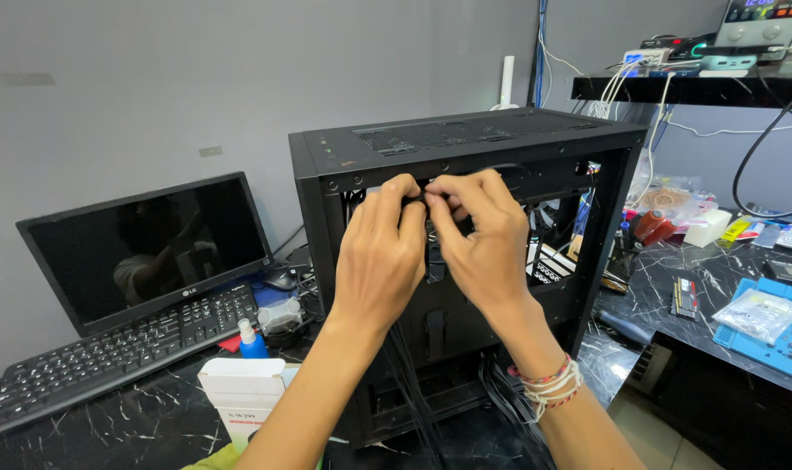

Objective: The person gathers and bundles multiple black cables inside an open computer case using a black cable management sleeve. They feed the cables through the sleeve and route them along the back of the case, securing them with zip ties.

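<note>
Left hand: the left hand (380,252) is raised in front of the open side of the computer case (465,261), its thumb and fingertips pinched on a small black part (424,198) just under the case's top edge.
Right hand: the right hand (478,239) meets it from the other side, fingers curled and pinched on the same small black part (too small to tell what kind); a bracelet of beads and cords (548,383) circles the wrist.
Case: a black metal box, square-edged, with a perforated mesh panel on top; it stands in the middle of the desk (109,426), side panel off.
Inside the case: black cables (413,383) hang loose down the open side, and a white part shows at the right.
Desk: dark stone-patterned top with pale veins, glossy.
Left edge of the desk: a black monitor (143,248), screen dark and reflective, leans behind a black keyboard (117,348).
Front edge: a white cardboard box (243,392) with a blue-capped bottle (252,341) behind it.
Right side: a blue mat (783,335) holding a clear plastic bag (755,313).
</note>
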